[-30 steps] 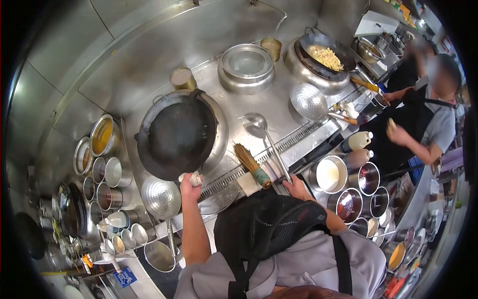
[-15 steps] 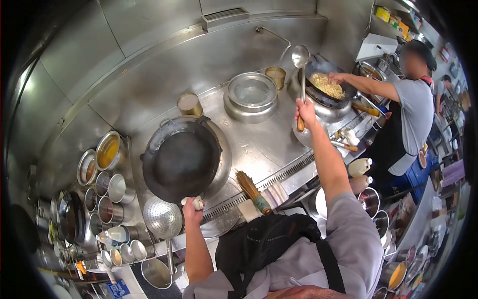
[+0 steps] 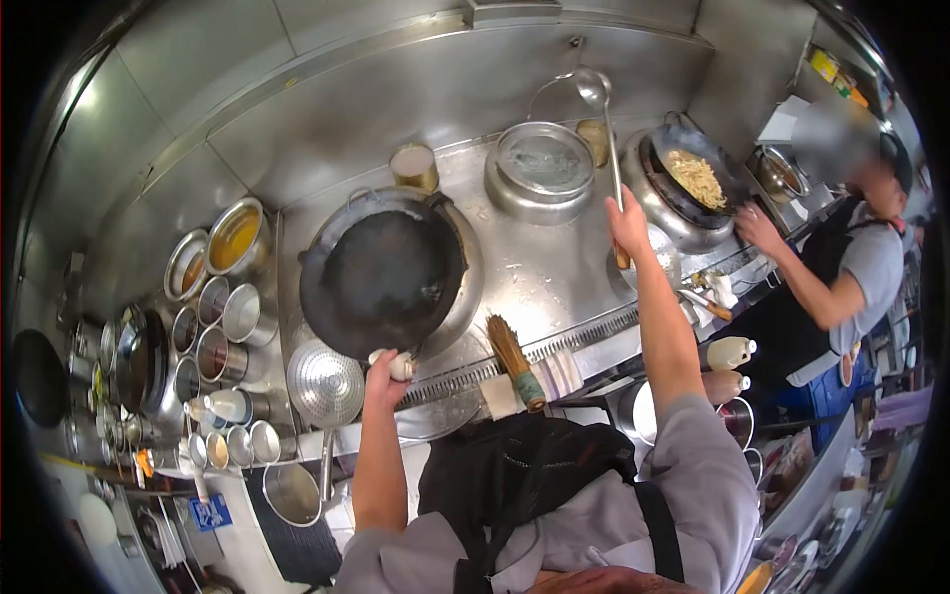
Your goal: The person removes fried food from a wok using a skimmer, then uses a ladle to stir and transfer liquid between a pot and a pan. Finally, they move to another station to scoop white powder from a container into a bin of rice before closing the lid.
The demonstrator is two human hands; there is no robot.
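My left hand [image 3: 384,384] is closed on a folded white cloth [image 3: 403,367] at the near rim of a large black wok [image 3: 381,277]. The wok sits on the left burner with a dark, bare-looking inside. My right hand [image 3: 627,223] grips the wooden-ended handle of a long steel ladle [image 3: 593,89]. I hold the ladle raised, bowl end pointing away, above the steel stove top between the two burners. Below my right hand lies a round pale metal utensil [image 3: 661,259], partly covered by my forearm. A bamboo brush [image 3: 509,346] rests near the stove's front edge.
A perforated skimmer [image 3: 325,384] and several metal pots [image 3: 249,315] stand left. A round steel vessel [image 3: 544,158] and a can [image 3: 414,168] sit behind. At right, a co-worker [image 3: 841,287] stands by another wok [image 3: 727,170] holding noodle-like food [image 3: 696,178].
The whole view has shifted. My grip on the cloth and ladle stays the same. The co-worker's hand has moved from above the food to beside their wok.
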